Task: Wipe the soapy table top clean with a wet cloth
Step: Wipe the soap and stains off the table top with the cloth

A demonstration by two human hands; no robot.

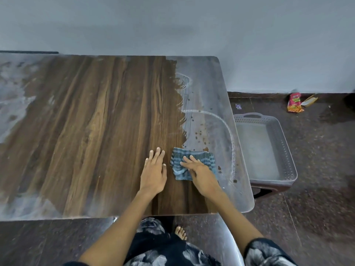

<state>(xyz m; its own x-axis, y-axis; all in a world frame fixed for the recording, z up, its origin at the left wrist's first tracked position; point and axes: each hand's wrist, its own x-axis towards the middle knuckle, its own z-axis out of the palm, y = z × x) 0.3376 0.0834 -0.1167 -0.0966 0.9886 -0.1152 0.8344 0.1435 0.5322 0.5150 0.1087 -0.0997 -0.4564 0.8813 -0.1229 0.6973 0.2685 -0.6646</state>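
Note:
A brown wood-grain table top (99, 120) fills the view. Its middle looks dark and wiped, while a grey soapy film (207, 96) covers the right strip, and more film lies at the far left and the near-left corner. A blue checked cloth (203, 158) lies bunched near the front right of the table. My right hand (199, 173) presses on the cloth with straight, spread fingers. Just left of the cloth, my left hand (154, 169) lies flat on the bare wood, fingers straight.
A grey plastic basin (288, 150) holding cloudy water sits on a low stand right of the table. A red snack packet (294, 102) and scraps lie on the dark floor by the wall. My bare foot (180, 233) shows under the table's front edge.

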